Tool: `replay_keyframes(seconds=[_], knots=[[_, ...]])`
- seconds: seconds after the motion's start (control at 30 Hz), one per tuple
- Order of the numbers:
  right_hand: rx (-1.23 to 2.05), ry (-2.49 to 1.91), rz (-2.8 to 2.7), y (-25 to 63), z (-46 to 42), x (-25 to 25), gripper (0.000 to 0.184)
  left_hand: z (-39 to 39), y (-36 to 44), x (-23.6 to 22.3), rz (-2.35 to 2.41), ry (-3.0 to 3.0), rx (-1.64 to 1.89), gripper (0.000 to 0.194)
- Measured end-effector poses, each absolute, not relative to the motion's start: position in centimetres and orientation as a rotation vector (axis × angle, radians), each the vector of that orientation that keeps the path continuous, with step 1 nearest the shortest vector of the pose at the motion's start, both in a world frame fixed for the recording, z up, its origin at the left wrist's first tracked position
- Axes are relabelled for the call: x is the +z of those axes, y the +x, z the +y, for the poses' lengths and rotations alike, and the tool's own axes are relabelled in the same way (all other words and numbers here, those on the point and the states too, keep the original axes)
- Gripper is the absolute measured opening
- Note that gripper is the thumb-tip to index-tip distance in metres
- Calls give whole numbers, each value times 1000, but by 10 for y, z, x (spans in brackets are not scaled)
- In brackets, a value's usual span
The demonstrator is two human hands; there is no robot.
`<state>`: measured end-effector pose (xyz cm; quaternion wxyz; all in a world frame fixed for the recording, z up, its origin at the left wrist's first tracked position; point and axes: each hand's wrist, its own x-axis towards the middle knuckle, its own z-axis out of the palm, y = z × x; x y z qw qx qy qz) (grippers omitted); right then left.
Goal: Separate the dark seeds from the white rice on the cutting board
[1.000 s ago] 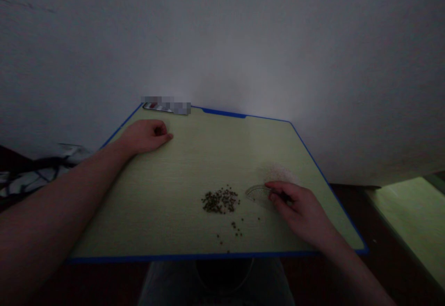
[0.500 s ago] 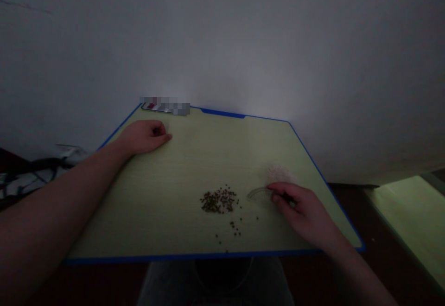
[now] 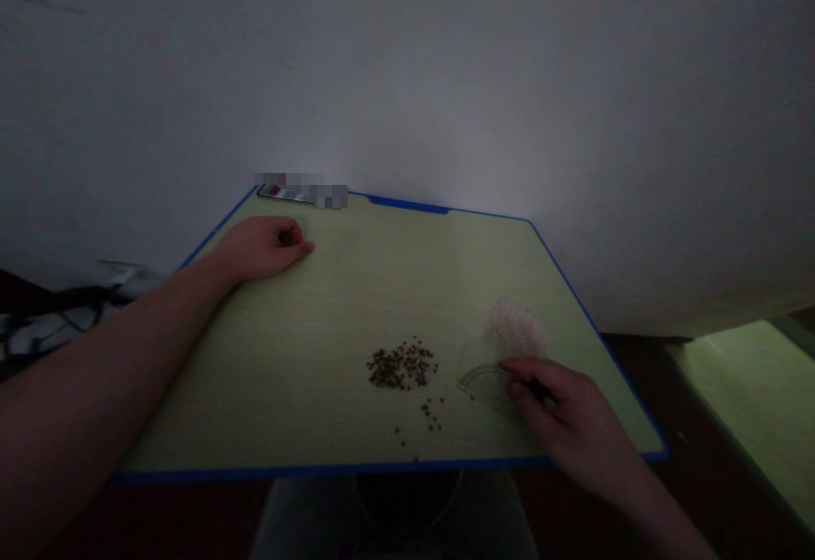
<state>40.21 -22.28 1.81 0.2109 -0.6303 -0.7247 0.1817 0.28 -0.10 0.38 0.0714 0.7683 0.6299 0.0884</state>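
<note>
My right hand (image 3: pixel 564 411) rests near the table's front right, its fingers pinched on a clear half-round plastic protractor (image 3: pixel 480 380) that lies flat on the pale green table top (image 3: pixel 356 305). A small heap of white grains (image 3: pixel 517 327) lies just beyond that hand. A pile of dark green-brown beans (image 3: pixel 401 366) sits left of the protractor, with several loose beans (image 3: pixel 431 411) scattered toward me. My left hand (image 3: pixel 264 247) lies curled in a loose fist at the far left of the table, holding nothing that I can see.
The table has a blue rim (image 3: pixel 331 467) and stands against a white wall. A flat dark object (image 3: pixel 299 193) lies at the far left edge. Cables and cloth (image 3: pixel 57 314) lie left of the table. Another pale green surface (image 3: pixel 744 390) stands to the right.
My right hand has drawn the protractor toward me, away from the white grains, which now show fully. My left hand has stayed still.
</note>
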Motion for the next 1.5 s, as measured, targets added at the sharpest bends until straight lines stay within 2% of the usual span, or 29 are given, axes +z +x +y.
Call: replay_keyframes(seconds=[0.83, 1.03, 1.5], knots=[[863, -1615, -2076, 335, -234, 21, 32, -1, 2, 2, 1892, 2329, 298, 38], [785, -1492, -2139, 332, -222, 26, 34, -2, 2, 0, 1852, 2347, 398, 35], [903, -1529, -2213, 345, -242, 26, 31, -3, 5, 5, 1904, 2313, 253, 39]])
